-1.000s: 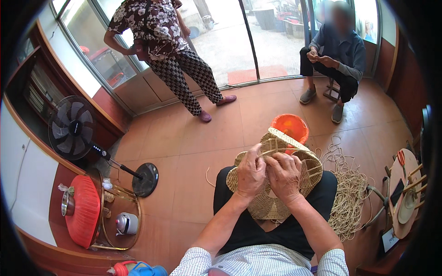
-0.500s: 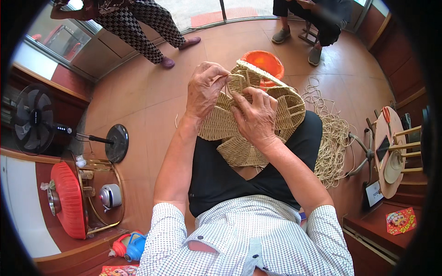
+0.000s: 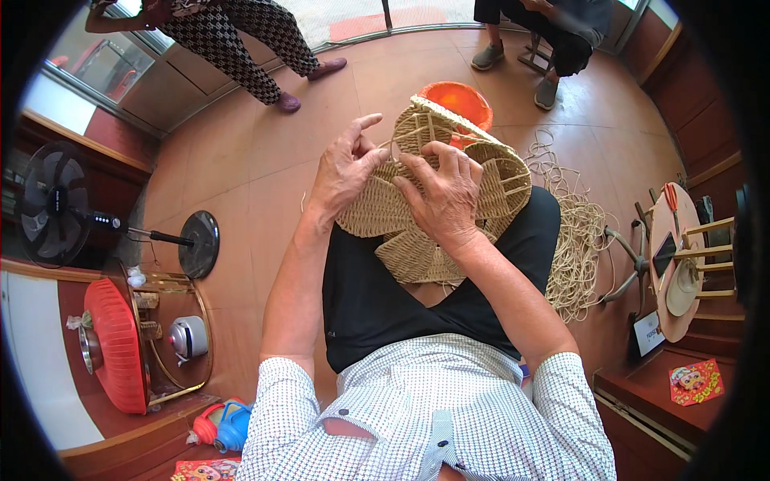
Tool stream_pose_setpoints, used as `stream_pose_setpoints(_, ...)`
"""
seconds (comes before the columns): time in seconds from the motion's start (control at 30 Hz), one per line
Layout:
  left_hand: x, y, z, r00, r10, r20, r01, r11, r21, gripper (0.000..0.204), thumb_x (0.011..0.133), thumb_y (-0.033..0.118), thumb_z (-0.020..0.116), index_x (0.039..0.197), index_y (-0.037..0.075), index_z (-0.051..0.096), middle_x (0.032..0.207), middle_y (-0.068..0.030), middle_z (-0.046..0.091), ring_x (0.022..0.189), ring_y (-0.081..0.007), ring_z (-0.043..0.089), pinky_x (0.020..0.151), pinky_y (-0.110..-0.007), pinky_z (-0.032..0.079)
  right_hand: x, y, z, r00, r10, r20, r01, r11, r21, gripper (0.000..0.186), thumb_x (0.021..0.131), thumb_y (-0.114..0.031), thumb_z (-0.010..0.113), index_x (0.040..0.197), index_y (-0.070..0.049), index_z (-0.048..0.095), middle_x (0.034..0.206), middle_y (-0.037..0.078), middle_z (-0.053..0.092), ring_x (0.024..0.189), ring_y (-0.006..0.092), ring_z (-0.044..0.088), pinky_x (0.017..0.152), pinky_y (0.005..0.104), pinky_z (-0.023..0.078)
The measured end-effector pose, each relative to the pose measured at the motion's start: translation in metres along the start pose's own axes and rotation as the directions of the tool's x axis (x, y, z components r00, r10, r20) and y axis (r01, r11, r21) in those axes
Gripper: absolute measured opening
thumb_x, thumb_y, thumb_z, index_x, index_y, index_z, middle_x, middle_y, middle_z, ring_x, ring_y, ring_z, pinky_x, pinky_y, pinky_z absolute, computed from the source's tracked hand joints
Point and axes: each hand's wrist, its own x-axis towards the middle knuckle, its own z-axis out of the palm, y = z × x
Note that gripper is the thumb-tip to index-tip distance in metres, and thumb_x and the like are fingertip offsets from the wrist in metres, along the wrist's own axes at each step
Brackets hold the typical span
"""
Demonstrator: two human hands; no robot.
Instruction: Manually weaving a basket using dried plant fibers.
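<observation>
A woven straw-coloured cord piece [image 3: 425, 260] with several rounded panels rests across my lap, its thick braided rim slanting along the far side. At its far left part, my left hand [image 3: 341, 176] has the index finger raised and the thumb and curled fingers closed at a thin strand of cord. Close by, my right hand [image 3: 447, 192] lies over the middle of the weave, thumb and fingers pinching the woven piece. The fingers partly hide the spot where the strand meets the weave.
An orange bucket [image 3: 461, 100] stands beyond the weave. Loose cord [image 3: 581, 256] lies heaped at my right, beside a round wooden table-like top [image 3: 678, 313]. A floor fan [image 3: 60, 204] and a red cover [image 3: 112, 345] are at left. Two people [image 3: 233, 48] are at the far side.
My left hand has moved slightly left and down, away from my right fingers, and its index finger has lifted. My right hand stays almost in place on the weave.
</observation>
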Motion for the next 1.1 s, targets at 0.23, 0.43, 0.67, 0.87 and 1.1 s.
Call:
stream_pose_setpoints(0.23,-0.03,0.009,0.005,0.933,0.256,-0.252,-0.089,0.844,0.528,0.052,0.091,0.005,0.07,0.142,0.014,0.069,0.078,-0.0089,0.059,0.076,-0.0235,0.062,0.074,-0.042,0.055,0.01,-0.005,0.004,0.989,-0.115,-0.094,0.116,0.993,0.006,0.034,0.088,-0.024,0.081,0.121,-0.023,0.074,0.119,0.001,0.061,0.118,0.0244,0.059,0.1,0.0453,0.041)
stream_pose_setpoints(0.43,-0.055,-0.012,-0.016,0.877,0.33,-0.349,-0.018,0.749,0.663,0.053,0.086,0.001,0.064,0.138,0.012,0.069,0.081,-0.0116,0.066,0.083,-0.0349,0.065,0.082,-0.053,0.055,0.013,-0.001,0.024,0.979,-0.17,-0.111,0.171,0.985,0.0,0.013,0.09,-0.021,0.076,0.101,-0.022,0.07,0.105,-0.001,0.061,0.104,0.0222,0.061,0.091,0.0433,0.043)
stream_pose_setpoints(0.67,-0.098,-0.057,-0.132,0.82,0.148,-0.552,0.349,0.636,0.689,0.047,0.085,0.005,0.064,0.13,0.018,0.073,0.083,-0.0122,0.072,0.085,-0.0351,0.071,0.077,-0.051,0.056,0.015,0.001,0.024,0.969,-0.191,-0.154,0.201,0.978,0.048,0.017,0.088,-0.028,0.081,0.099,-0.022,0.069,0.1,-0.004,0.061,0.099,0.0203,0.061,0.09,0.0418,0.043)
stream_pose_setpoints(0.87,-0.158,-0.133,-0.245,0.705,0.206,-0.679,0.485,0.558,0.673,0.029,0.093,0.014,0.065,0.119,0.013,0.077,0.094,-0.0195,0.077,0.089,-0.0423,0.074,0.078,-0.054,0.056,0.019,0.001,0.026,0.968,-0.112,-0.226,0.126,0.991,0.05,0.017,0.088,-0.025,0.086,0.098,-0.019,0.072,0.097,-0.004,0.065,0.096,0.0208,0.063,0.087,0.0428,0.044)
stream_pose_setpoints(1.1,-0.163,-0.138,-0.25,0.668,-0.03,-0.744,0.606,0.602,0.52,0.036,0.107,0.036,0.065,0.115,0.003,0.074,0.099,-0.0234,0.077,0.096,-0.0424,0.075,0.083,-0.052,0.056,0.021,-0.003,0.022,0.985,-0.003,-0.171,0.01,0.999,0.038,0.015,0.092,-0.023,0.084,0.096,-0.016,0.071,0.095,0.002,0.065,0.092,0.0262,0.063,0.084,0.0435,0.045)
